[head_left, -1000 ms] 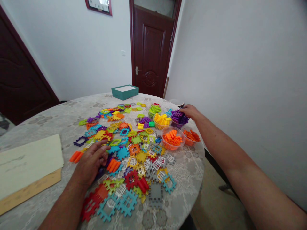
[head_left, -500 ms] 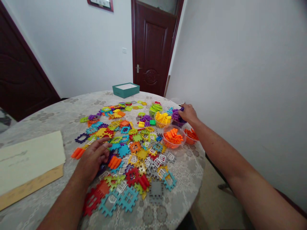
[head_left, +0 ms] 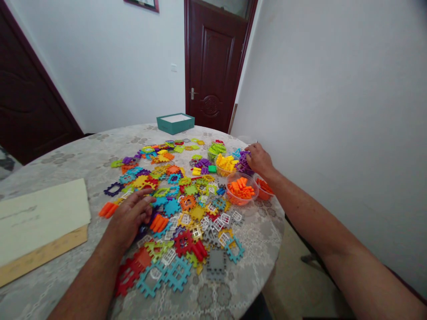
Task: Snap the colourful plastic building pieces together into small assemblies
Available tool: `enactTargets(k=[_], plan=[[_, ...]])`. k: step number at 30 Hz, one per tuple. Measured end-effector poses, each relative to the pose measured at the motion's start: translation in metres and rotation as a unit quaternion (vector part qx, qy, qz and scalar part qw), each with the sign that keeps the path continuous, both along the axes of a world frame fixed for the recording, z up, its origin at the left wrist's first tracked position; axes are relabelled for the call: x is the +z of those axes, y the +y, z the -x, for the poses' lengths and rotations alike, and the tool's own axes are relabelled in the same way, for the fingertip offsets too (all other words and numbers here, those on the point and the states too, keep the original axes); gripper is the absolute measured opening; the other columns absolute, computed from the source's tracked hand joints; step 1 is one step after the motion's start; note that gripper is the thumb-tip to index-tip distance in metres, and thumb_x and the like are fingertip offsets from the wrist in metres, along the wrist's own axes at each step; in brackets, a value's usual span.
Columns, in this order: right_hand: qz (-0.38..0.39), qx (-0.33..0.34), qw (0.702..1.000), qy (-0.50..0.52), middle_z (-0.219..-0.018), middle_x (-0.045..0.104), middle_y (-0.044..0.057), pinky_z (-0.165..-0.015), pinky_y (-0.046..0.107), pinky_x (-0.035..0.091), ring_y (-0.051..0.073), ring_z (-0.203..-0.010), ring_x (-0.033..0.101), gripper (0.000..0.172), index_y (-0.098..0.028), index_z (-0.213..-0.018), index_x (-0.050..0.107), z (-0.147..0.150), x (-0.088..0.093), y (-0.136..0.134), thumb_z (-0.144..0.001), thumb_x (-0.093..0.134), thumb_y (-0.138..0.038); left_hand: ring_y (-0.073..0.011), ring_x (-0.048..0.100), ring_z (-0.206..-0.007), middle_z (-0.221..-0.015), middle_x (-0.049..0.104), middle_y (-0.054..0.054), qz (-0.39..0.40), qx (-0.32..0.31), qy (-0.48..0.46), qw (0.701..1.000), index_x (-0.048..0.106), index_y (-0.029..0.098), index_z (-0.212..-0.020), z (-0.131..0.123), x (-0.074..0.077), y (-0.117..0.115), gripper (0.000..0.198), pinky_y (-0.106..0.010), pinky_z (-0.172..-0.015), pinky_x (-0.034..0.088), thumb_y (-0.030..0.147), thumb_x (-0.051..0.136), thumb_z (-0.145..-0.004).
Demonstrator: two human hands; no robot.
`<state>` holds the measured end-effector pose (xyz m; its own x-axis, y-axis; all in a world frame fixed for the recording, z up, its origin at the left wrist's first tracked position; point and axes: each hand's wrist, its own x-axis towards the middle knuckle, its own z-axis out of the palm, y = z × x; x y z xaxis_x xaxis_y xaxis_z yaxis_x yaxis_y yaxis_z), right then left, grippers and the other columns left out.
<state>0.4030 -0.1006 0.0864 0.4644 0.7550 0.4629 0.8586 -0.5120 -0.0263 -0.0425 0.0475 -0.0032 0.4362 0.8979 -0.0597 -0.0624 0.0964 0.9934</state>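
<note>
Many colourful notched plastic pieces cover the table, among them a grey square [head_left: 216,263], a teal window piece [head_left: 178,274] and red ones [head_left: 183,242]. My left hand [head_left: 131,217] rests on the left edge of the pile, fingers slightly spread, beside a bundle of orange tubes [head_left: 159,223]. At the far right, my right hand [head_left: 259,158] is at the bowl of purple pieces [head_left: 243,164], its fingers bent around purple pieces. Nearer stand a clear bowl of orange pieces [head_left: 240,190] and a bowl of yellow pieces [head_left: 226,164].
A green box [head_left: 175,124] stands at the table's far edge. Pale boards [head_left: 43,218] lie at the left. Bowls of green pieces [head_left: 216,151] and red-orange pieces [head_left: 264,189] are at the right, near the table's edge. A wall rises beyond the right arm.
My right hand has shifted slightly left and up over the purple bowl. My left hand has stayed in about the same place.
</note>
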Motion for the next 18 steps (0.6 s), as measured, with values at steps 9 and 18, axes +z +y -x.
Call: enactTargets(k=[9,18], plan=[[0.174,0.127,0.977,0.004,-0.127,0.070,0.015,-0.099,0.031,0.048,0.026,-0.114,0.066,0.036,-0.019,-0.129,0.074,0.009,0.008,-0.001,-0.100,0.053,-0.022,-0.0121,0.052,-0.059,-0.082,0.065,-0.001,-0.011,-0.009,0.018,1.000,0.065,0.023,-0.126,0.000,-0.003,0.001,0.054,-0.023,-0.050,0.043,0.049,0.078,-0.081],[0.146,0.071,0.986,0.038,-0.126,0.074,0.013,-0.098,0.029,0.048,0.025,-0.112,0.068,0.034,-0.019,-0.121,0.077,0.029,0.023,-0.003,-0.099,0.052,-0.019,-0.0131,0.053,-0.058,-0.076,0.063,0.000,-0.017,-0.010,0.016,1.000,0.067,0.021,-0.122,0.001,0.003,-0.004,0.050,-0.024,-0.050,0.043,0.049,0.077,-0.082]])
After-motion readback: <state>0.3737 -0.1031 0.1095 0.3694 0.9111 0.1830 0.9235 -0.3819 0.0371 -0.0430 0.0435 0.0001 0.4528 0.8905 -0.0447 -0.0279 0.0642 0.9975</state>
